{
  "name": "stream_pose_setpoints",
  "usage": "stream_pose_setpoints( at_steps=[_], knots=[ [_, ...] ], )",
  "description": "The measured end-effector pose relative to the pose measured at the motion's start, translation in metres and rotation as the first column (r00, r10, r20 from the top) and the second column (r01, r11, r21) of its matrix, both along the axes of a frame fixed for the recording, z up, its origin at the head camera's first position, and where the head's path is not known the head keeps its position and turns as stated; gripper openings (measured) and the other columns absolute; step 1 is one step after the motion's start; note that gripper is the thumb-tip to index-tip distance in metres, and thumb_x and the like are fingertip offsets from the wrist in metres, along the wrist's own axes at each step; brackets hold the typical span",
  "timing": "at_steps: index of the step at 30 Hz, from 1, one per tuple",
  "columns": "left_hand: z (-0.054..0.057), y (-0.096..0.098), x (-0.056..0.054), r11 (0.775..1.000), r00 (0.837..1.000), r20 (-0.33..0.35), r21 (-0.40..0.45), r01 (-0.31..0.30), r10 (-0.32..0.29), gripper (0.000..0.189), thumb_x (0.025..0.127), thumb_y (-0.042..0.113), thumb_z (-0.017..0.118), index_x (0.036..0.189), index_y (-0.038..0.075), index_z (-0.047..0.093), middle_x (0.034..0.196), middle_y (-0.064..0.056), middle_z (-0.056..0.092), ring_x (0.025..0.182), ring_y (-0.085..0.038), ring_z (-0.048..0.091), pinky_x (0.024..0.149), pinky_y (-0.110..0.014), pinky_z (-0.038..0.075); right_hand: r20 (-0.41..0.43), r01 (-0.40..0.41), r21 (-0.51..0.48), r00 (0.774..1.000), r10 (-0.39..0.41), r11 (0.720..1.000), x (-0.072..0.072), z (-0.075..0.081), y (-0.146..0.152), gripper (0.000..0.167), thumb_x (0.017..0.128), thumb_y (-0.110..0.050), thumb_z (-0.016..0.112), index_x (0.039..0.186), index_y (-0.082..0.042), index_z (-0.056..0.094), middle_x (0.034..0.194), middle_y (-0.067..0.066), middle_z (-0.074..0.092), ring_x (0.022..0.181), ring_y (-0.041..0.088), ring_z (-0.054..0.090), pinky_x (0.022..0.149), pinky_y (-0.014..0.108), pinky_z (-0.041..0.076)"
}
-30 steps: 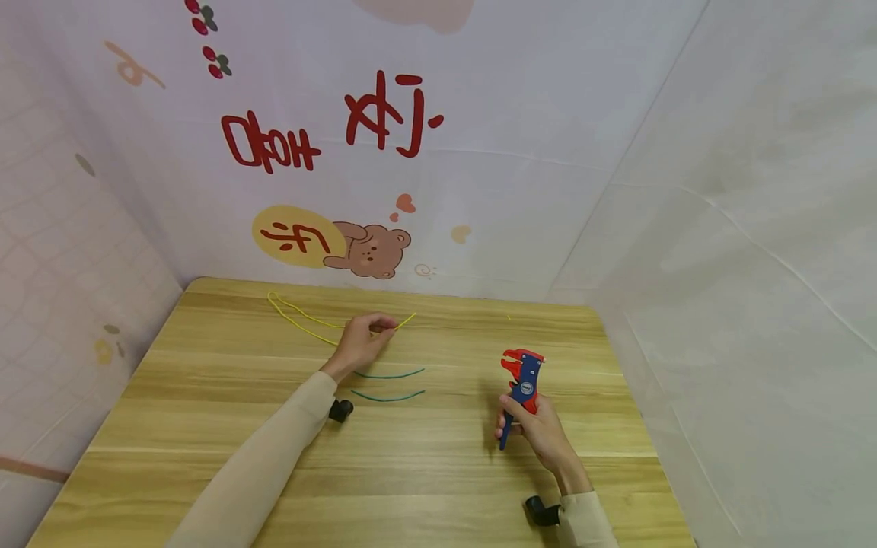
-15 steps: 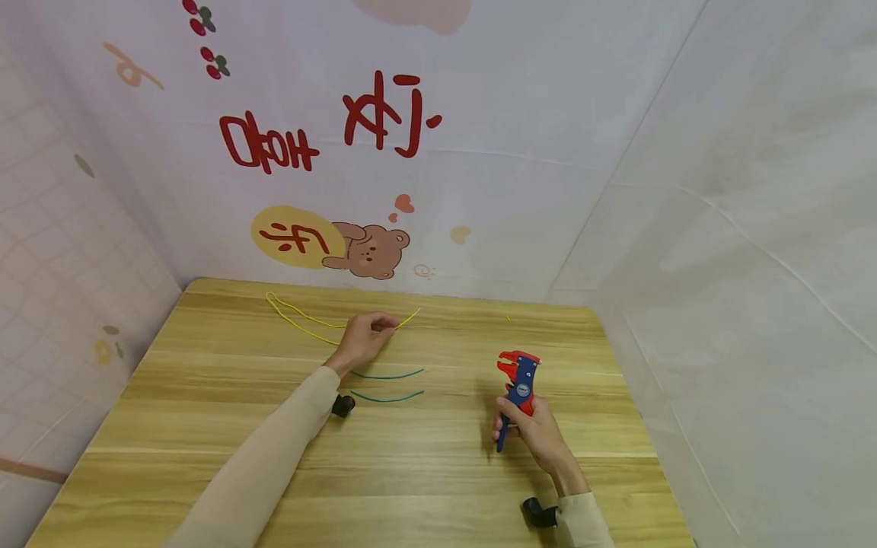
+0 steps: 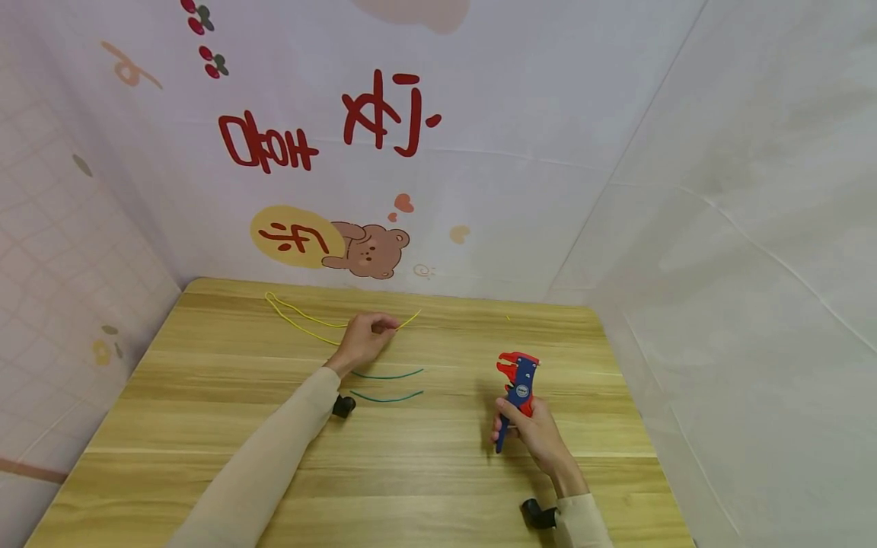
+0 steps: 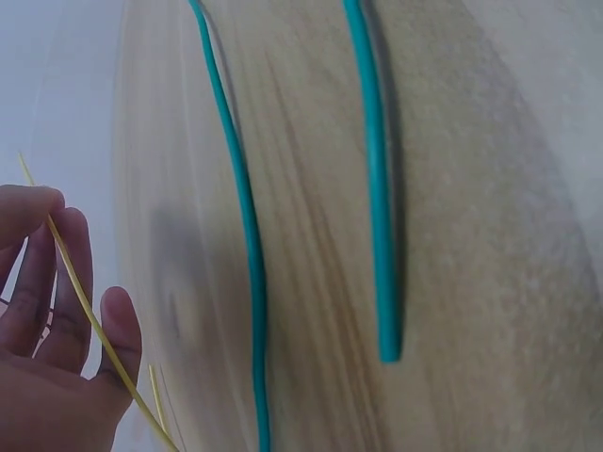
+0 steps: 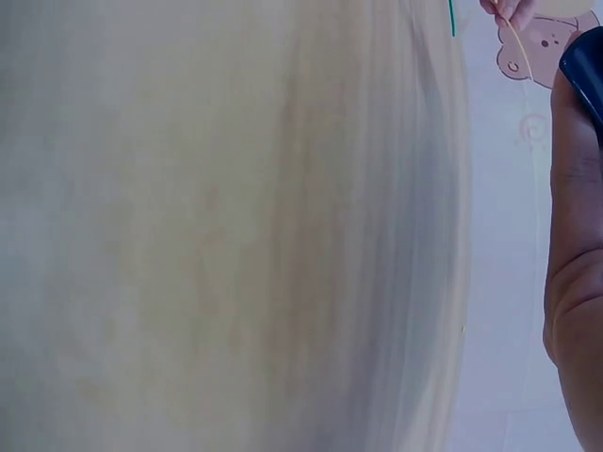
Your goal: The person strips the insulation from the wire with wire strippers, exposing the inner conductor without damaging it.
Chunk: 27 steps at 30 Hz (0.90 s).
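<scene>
Yellow wire [image 4: 87, 309] is lying toward eleven o'clock on the table [image 3: 411, 472], the left hand [image 3: 361, 342] pinching it near one end, spare fingers parted. At three o'clock, the right hand [image 3: 539, 431] is gripping a red-and-blue tool [image 3: 524, 377], fingers curled. It is sitting slightly nearer nine o'clock than a second ago; wire and tool are remaining apart, work apparently pausing.

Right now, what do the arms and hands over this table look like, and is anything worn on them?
They are a person's: the left hand and the right hand are bare, without gloves. The sleeves are plain cream and end near the wrists. A small, black, rounded device juts out near the end of each sleeve; I see no cable on it.
</scene>
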<state>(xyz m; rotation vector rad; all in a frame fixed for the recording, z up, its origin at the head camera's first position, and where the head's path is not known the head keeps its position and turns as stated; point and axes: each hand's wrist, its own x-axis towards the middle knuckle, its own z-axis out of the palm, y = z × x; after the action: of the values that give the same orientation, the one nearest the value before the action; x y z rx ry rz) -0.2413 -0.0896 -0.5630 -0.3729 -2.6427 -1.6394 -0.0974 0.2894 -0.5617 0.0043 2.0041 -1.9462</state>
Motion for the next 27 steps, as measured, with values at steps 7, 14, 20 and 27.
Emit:
stream_pose_setpoints(
  at_steps=[7,14,20,27],
  knots=[
    [-0.0006,-0.0002,0.0013,1.0,1.0,0.004,-0.001,0.013,-0.013,0.019,0.106,-0.004,0.073,0.122,-0.002,0.082,0.122,-0.022,0.083,0.111,-0.039,0.079,0.102,-0.054,0.063,0.0,-0.012,0.002,1.0,0.012,1.0,0.0005,-0.0005,0.0005,0.058,0.117,-0.034,0.065,0.137,0.017,0.046,0.086,0.004,0.073,0.076,0.021,0.079,0.083,0.044,0.071],
    [-0.0017,0.0002,0.0011,0.999,1.0,0.014,-0.03,0.016,-0.016,0.02,0.105,-0.006,0.073,0.122,-0.003,0.082,0.122,-0.023,0.083,0.114,-0.041,0.079,0.104,-0.056,0.063,-0.004,-0.007,0.0,1.0,0.007,1.0,0.0008,-0.0007,0.0012,0.059,0.117,-0.034,0.065,0.139,0.018,0.045,0.086,0.004,0.072,0.076,0.022,0.079,0.083,0.045,0.071],
    [-0.0046,-0.0015,0.0004,0.998,0.999,0.002,-0.054,0.038,-0.038,0.018,0.105,-0.008,0.071,0.119,-0.005,0.081,0.121,-0.023,0.083,0.114,-0.042,0.079,0.104,-0.058,0.063,-0.004,-0.004,0.004,1.0,0.004,1.0,0.0011,0.0005,0.0015,0.059,0.117,-0.034,0.065,0.138,0.018,0.046,0.086,0.004,0.072,0.076,0.022,0.079,0.083,0.045,0.071],
    [-0.0047,-0.0028,0.0013,0.997,0.999,0.02,-0.067,0.049,-0.047,0.019,0.106,-0.008,0.068,0.12,-0.007,0.08,0.122,-0.025,0.083,0.113,-0.042,0.08,0.103,-0.057,0.064,0.002,-0.004,0.01,1.0,0.004,1.0,0.0013,0.0025,0.0011,0.06,0.117,-0.034,0.065,0.138,0.018,0.045,0.086,0.003,0.072,0.077,0.022,0.079,0.084,0.046,0.071]
  ],
)
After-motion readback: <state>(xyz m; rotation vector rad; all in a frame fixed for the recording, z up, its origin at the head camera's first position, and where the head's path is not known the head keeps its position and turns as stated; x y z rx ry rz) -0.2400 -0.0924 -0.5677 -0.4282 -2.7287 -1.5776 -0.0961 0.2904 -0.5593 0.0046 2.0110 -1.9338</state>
